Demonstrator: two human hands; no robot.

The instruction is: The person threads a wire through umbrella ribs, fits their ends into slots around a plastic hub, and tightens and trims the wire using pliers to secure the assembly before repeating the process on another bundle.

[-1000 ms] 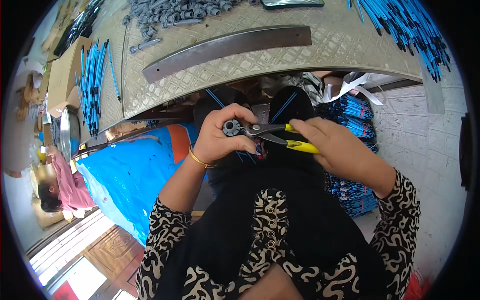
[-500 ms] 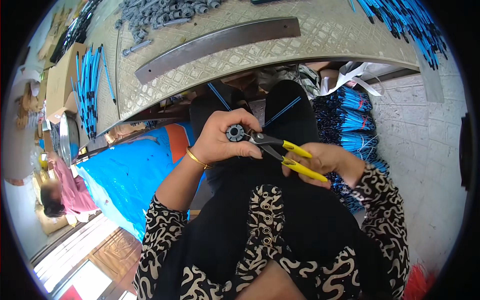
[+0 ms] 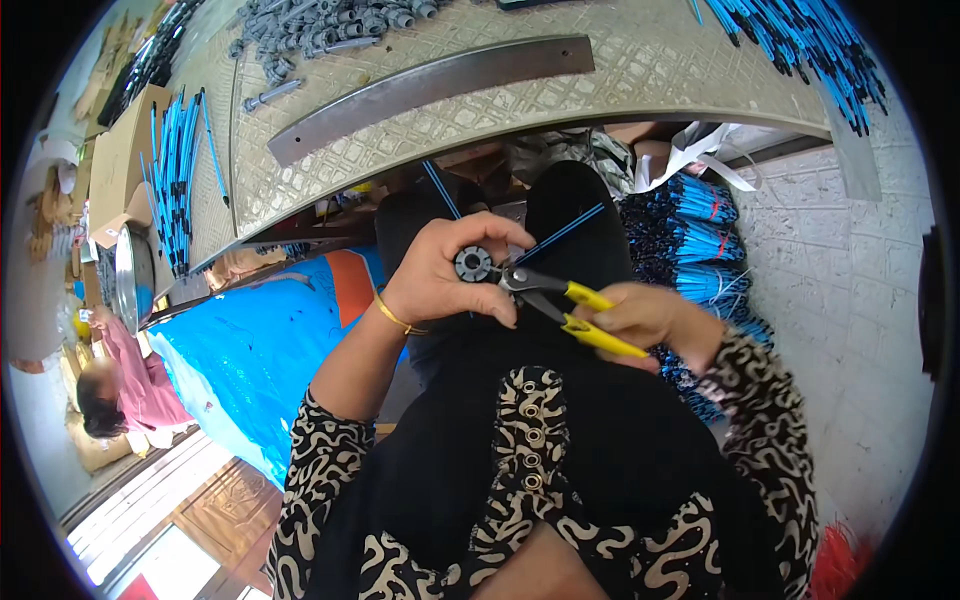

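My left hand (image 3: 430, 268) is closed around a small grey slotted round fitting (image 3: 473, 264), its notched end facing up between thumb and forefinger. Thin blue rods (image 3: 566, 232) reach out from beside that hand over my dark-trousered knees. In my right hand (image 3: 650, 318) is a pair of pliers (image 3: 612, 338) with yellow handles. Their dark jaws meet the right side of the fitting, between my left thumb and forefinger. What exactly lies in the jaws is too small to make out.
Ahead stands a patterned table (image 3: 640, 95) bearing a curved metal strip (image 3: 430, 98), a heap of grey fittings (image 3: 340, 30) and blue rods (image 3: 820, 50). Rod bundles (image 3: 705, 240) lie right of my knees. At left are a blue sheet (image 3: 245, 340) and a person (image 3: 135, 380).
My left forefinger has stretched slightly to the right over the plier jaws. My right fingers have shifted a little on the handles. The pliers stay against the fitting.
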